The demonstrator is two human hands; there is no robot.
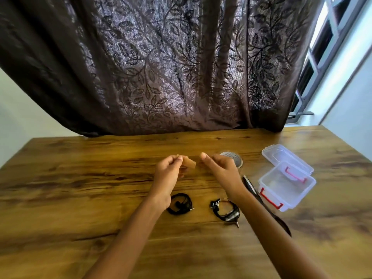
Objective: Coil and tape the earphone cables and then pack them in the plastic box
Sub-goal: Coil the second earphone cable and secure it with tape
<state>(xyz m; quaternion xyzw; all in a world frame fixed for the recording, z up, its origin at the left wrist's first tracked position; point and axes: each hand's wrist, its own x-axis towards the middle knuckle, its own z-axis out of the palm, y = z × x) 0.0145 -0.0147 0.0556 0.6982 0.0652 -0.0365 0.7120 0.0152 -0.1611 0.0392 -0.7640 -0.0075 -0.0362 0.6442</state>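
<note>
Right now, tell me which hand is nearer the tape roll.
Right. The right hand hovers just beside the tape roll, partly covering its near edge. The left hand, pinching a tape strip, sits farther off, on the other side of the right hand.

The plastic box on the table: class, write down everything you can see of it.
The box is a clear, rectangular plastic tub, open and apparently empty. Red clip latches hang on its near and far ends. It sits upright on the wooden table, on the right side, past the right hand. Its clear lid lies just behind it, meeting or overlapping its far edge. Black scissors lie close by its near-left side; contact cannot be told. No hand touches it.
</note>
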